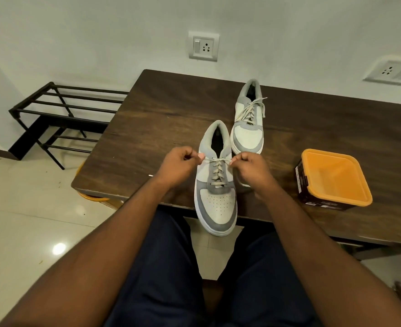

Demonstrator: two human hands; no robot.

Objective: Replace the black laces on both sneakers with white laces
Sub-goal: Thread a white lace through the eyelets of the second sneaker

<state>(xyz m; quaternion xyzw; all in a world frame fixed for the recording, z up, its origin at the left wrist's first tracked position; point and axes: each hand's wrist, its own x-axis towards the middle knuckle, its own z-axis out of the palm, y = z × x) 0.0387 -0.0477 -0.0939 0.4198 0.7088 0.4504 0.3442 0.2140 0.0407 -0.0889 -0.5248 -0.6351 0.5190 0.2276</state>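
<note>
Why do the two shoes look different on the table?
The near shoe sticks out over the table edge; the far shoe sits fully on it. The left hand and right hand pull the near shoe's lace ends tight; the far shoe's lace ends lie loose, untouched. Both are grey and white with pale laces.

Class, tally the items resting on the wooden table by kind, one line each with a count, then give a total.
Sneakers: 2, the near sneaker whose white lace both hands are pulling, and the far sneaker, already laced in white
Orange tubs: 1, the open orange tub
Total: 3 items on the table
</note>
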